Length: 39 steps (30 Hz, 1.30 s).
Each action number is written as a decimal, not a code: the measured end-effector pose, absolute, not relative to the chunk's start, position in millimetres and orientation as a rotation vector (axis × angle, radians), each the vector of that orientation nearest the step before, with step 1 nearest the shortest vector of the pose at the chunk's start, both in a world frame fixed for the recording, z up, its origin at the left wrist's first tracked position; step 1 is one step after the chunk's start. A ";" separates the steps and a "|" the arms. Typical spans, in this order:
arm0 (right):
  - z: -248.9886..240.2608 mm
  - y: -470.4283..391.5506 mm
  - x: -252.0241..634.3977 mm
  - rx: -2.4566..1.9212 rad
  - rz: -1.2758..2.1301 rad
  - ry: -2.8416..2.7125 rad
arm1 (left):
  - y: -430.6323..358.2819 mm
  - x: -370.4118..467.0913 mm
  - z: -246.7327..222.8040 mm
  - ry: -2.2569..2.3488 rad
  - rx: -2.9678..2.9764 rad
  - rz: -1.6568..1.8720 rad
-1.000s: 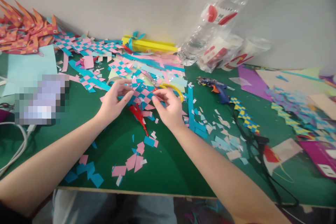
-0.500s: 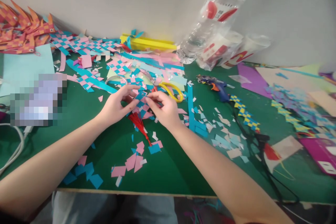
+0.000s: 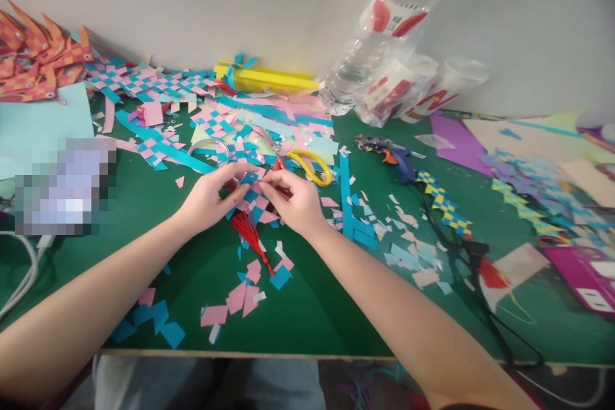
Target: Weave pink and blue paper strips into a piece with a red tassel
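Between the fingertips of both hands is a small woven paper piece [image 3: 250,187] in blue and pink. My left hand [image 3: 211,195] grips its left side with thumb and fingers. On the other side, my right hand [image 3: 294,197] pinches its edge, partly covering it. A red tassel [image 3: 248,234] lies on the table just below the hands, its upper end close under the paper. Behind my right hand rest scissors with yellow handles [image 3: 312,166]. A roll of clear tape [image 3: 209,150] lies beyond my left hand.
Paper scraps [image 3: 237,298] litter the green table [image 3: 307,307]. A glue gun [image 3: 398,163] with a black cord lies to the right. A large plastic bottle [image 3: 375,32] and wrapped cups [image 3: 398,90] stand at the back. At left are a blurred-out phone [image 3: 70,186] and orange woven pieces [image 3: 38,54].
The whole view has shifted slightly, so things appear a little further left. Both hands stay on the woven paper piece, with only small finger movement.
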State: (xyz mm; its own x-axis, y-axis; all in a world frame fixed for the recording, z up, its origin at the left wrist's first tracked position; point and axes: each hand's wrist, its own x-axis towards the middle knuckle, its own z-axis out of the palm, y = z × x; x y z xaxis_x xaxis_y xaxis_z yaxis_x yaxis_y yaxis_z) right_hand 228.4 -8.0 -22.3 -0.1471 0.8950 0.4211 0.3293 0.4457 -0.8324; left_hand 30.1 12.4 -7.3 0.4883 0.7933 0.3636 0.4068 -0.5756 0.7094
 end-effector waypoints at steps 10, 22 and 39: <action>-20.7 -8.6 228.6 -1.039 0.671 -1.713 | 13.0 30.9 -7.4 1.003 2.161 0.937; -23.3 -10.3 228.8 -1.059 0.666 -1.776 | 12.9 31.6 -6.9 0.972 2.162 0.905; -23.0 -9.8 229.3 -1.079 0.638 -1.764 | 9.8 32.9 -3.9 1.029 2.133 0.919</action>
State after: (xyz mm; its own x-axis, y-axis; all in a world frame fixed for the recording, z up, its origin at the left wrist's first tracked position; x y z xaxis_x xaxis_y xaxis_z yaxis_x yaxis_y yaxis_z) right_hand 229.3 -9.8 -23.0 -0.1713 0.8782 0.4465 0.3896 0.4767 -0.7880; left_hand 32.9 9.8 -3.9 0.4618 0.8253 0.3251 0.4162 -0.5253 0.7422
